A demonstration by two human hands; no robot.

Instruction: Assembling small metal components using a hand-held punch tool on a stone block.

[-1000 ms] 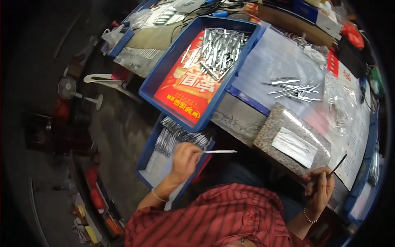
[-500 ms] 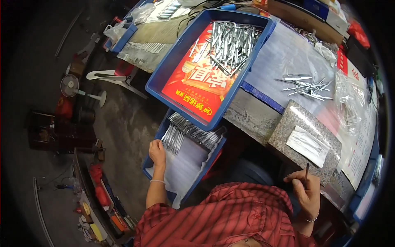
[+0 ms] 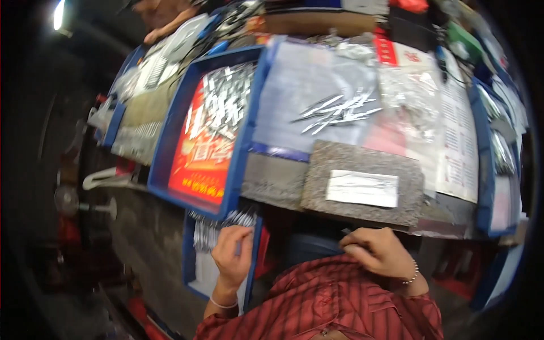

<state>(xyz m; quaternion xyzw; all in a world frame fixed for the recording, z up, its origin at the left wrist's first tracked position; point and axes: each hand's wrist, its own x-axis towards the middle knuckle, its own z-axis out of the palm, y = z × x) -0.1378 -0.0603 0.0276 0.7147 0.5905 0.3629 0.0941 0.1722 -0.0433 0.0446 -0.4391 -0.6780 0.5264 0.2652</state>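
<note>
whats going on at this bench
A person in a red striped shirt sits at a cluttered workbench sorting small silvery metal pieces. The left hand reaches into a low blue plastic bin of these pieces below the bench edge. The right hand, close to the body, pinches a thin dark stick. A larger blue tray with a red sheet and more pieces sits on the bench.

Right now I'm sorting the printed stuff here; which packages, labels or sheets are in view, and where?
Red printed sheet: lining the large blue tray, rectangular, yellow lettering.
White label: flat on the grey speckled slab, rectangular.
White printed sheet: right of bench, long, dark text lines.
</note>
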